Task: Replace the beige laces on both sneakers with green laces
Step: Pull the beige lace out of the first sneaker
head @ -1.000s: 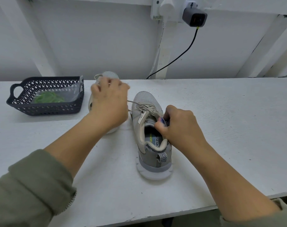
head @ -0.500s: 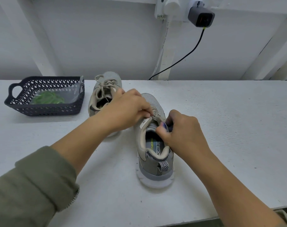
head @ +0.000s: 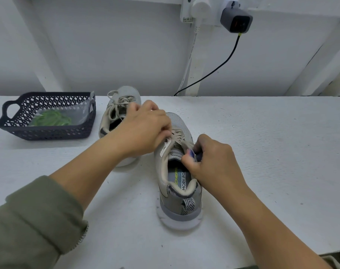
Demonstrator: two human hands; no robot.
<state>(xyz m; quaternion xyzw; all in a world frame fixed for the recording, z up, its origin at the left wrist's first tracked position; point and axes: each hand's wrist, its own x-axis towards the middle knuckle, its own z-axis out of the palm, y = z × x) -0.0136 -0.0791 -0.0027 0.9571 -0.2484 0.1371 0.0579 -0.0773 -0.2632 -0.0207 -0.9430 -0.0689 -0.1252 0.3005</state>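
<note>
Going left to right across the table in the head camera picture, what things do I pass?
Dark basket holding green laces → far sneaker → near sneaker.

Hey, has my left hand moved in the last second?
Yes. The left hand went right, away from the basket, off the far sneaker and onto the laces of the near sneaker.

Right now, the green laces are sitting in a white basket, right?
Not white: the basket is dark. The head view shows the green laces sitting in it.
</note>
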